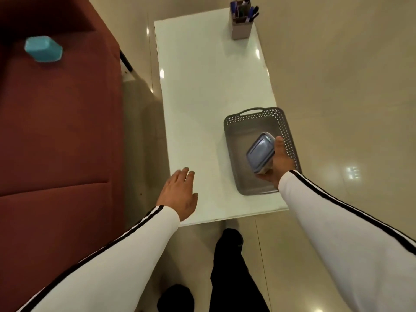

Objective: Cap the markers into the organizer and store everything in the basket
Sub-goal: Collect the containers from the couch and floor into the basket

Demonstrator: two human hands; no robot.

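Markers (247, 10) stand in the organizer (241, 28) at the table's (202, 86) far end, their caps too small to judge, well apart from the basket (252, 119) at near right. The right grip (281, 163) holds a lidded box (261, 154) over the basket. The left grip (180, 194) hovers wide and empty. The organizer seemingly still needs storing.

Your right hand (280, 163) hides most of its fingers beneath the lidded container (261, 152); your sleeve (315, 210) covers the basket's (247, 122) corner behind them. Far beyond your fingertips, the markers (249, 12) in the organizer (240, 30) are too small to tell whether they are capped, and the top edge cuts the tallest.
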